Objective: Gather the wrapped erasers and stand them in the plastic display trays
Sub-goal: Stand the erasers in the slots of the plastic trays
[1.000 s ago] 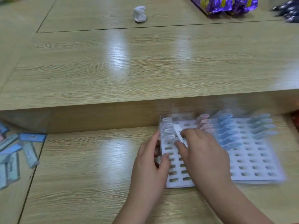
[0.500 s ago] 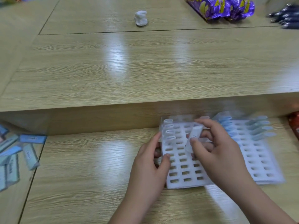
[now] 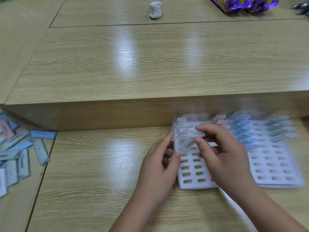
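Note:
A white slotted display tray (image 3: 192, 180) lies on the lower table step, and a second tray (image 3: 275, 166) lies to its right. My right hand (image 3: 224, 158) pinches a white wrapped eraser (image 3: 190, 140), tilted over the left tray's upper-left slots. My left hand (image 3: 160, 166) grips that tray's left edge. Several white erasers (image 3: 181, 127) stand in the left tray's far left column, pink ones (image 3: 220, 121) stand further right, and blue ones (image 3: 244, 129) stand in the right tray. A pile of loose wrapped erasers (image 3: 21, 153) lies at far left.
A raised wooden table level (image 3: 150, 64) runs behind the trays. On it stand a small white figure (image 3: 155, 10) and purple snack bags (image 3: 247, 2) at the far right. Dark objects (image 3: 301, 7) show at the top right corner.
My right hand has carried the white eraser from the tray's middle back to the upper left, tilting it down toward the slots. My left hand stays on the tray's edge.

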Demonstrator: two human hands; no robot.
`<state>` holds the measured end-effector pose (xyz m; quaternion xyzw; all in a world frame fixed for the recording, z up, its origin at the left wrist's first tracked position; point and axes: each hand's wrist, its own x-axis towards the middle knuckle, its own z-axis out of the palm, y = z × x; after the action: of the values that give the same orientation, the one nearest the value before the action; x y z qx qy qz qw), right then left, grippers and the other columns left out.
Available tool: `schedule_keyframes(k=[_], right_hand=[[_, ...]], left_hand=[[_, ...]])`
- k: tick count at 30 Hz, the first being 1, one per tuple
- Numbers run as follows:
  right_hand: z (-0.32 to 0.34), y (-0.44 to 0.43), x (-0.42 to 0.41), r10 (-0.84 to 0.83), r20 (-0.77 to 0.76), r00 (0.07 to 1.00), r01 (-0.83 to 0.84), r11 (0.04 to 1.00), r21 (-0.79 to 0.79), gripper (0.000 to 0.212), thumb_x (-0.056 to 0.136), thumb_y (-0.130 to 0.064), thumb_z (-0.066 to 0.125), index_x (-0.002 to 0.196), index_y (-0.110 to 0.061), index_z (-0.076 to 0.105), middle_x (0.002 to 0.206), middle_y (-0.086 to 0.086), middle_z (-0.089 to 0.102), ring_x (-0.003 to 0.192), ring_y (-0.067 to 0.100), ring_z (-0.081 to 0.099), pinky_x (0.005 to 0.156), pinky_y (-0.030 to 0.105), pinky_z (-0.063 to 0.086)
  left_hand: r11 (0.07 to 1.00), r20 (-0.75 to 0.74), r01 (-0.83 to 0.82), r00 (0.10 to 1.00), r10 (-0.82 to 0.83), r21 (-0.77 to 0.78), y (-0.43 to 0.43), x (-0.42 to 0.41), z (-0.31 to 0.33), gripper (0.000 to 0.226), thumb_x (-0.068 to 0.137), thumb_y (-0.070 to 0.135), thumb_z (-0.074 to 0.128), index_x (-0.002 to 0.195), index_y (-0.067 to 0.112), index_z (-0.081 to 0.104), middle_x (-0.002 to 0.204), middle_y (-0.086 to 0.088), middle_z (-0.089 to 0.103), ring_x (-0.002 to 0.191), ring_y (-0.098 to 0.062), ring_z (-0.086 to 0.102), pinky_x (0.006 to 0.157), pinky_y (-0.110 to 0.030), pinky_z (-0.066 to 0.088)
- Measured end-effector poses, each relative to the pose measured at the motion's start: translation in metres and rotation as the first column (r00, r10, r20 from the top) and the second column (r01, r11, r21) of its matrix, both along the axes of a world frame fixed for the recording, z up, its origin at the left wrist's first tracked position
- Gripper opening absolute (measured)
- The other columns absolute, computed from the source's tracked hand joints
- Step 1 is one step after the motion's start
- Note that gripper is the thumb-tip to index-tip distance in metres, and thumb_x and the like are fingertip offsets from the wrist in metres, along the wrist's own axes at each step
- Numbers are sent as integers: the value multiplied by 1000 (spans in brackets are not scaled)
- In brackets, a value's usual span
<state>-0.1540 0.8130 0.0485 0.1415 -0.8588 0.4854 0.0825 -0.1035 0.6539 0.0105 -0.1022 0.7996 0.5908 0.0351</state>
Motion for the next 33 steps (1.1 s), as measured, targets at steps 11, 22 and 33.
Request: schedule_keyframes(k=[11, 22, 33], right_hand=[[-19, 11, -1, 240, -370, 897, -4, 843, 538, 31, 86, -13, 64, 115, -18, 73, 104, -5, 73, 86, 14, 69, 51, 28, 52], [14, -1, 57, 92, -148, 985, 5, 834, 552, 60, 81, 0, 63, 139, -10, 53, 125, 15, 57, 103, 36, 53, 79, 43, 47], [55, -103, 222, 503, 280, 817, -573, 759, 309, 49, 95, -24, 53, 143, -18, 44, 141, 0, 45, 134, 14, 36, 108, 8, 13]], left_hand=[[1000, -39, -18, 999, 17, -26, 1, 5, -8, 53, 95, 32, 62, 143, 47, 45, 120, 19, 61, 110, -5, 61, 90, -29, 55], [972, 71, -236, 969, 235, 12, -29, 65, 41, 32, 99, 18, 55, 127, 33, 59, 120, 17, 62, 106, 4, 59, 88, -21, 52], [711, 88, -694, 706, 703, -112, -113, 299, 86, 36, 94, 11, 61, 118, 37, 59, 119, 8, 61, 103, -5, 61, 78, -9, 44]])
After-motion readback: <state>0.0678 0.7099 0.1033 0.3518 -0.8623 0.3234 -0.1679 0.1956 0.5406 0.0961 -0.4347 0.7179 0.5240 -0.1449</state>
